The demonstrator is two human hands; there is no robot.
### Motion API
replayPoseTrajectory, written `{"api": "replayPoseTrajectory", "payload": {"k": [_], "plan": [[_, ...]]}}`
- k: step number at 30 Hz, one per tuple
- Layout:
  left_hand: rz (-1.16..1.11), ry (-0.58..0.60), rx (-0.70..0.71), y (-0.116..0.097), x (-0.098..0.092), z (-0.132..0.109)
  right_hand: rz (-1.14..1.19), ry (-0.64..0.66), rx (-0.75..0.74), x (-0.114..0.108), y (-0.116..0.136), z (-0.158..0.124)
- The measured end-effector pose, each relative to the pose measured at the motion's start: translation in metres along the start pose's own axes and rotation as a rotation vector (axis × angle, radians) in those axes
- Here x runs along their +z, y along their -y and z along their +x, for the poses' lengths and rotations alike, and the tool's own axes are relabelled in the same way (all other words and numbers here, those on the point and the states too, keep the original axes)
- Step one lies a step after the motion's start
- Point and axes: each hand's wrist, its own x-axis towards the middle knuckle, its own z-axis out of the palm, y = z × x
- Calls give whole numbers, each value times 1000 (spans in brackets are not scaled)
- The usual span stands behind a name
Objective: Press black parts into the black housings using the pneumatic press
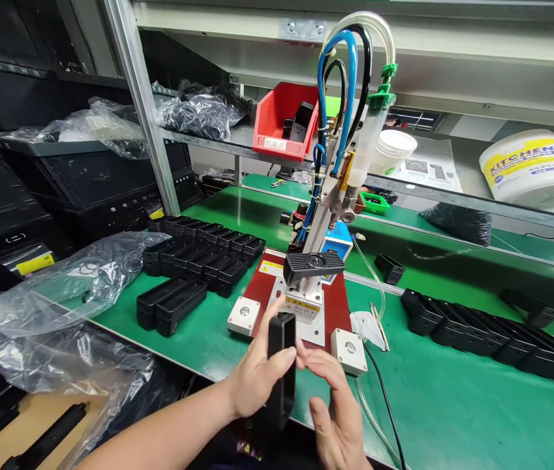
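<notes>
One black rectangular housing [284, 391] held up at the tabletop's [433, 398] near edge, long axis near vertical, hollow side facing right and toward camera. Left hand [253, 382]: fingers closed on it, thumb across opening. Right hand [338, 411]: half open, thumb spread, fingertips by housing's right edge, contact unclear.

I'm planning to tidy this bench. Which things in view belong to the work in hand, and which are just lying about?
Probably the work: black frame in the left hand; rows of similar frames; machine with hoses.

Seemingly lying about: tub lettered KITCHEN; clear plastic sheet.
</notes>
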Motion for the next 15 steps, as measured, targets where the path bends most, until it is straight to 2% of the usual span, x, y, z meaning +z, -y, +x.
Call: {"api": "replayPoseTrajectory", "payload": {"k": [1,3,5,6,9,12,13,15], "plan": [[-83,66,-93,-1,-4,0,-26,3,-34,-7,0,3],[-257,281,-321,-2,-9,-2,-99,79,-124,-21,3,12],[-370,468,-477,-1,-10,-4,-133,281,-203,-32,9,21],[-399,516,-512,1,-10,-5,-127,398,-226,-36,12,25],[-459,553,-558,6,-9,-7,-72,642,-221,-42,22,37],[-523,594,-613,9,-5,-10,-60,705,-191,-43,29,44],[-481,576,-594,8,-3,-11,-64,705,-180,-43,29,45],[-218,356,-462,6,3,-15,-73,671,-166,-43,29,45]]}}
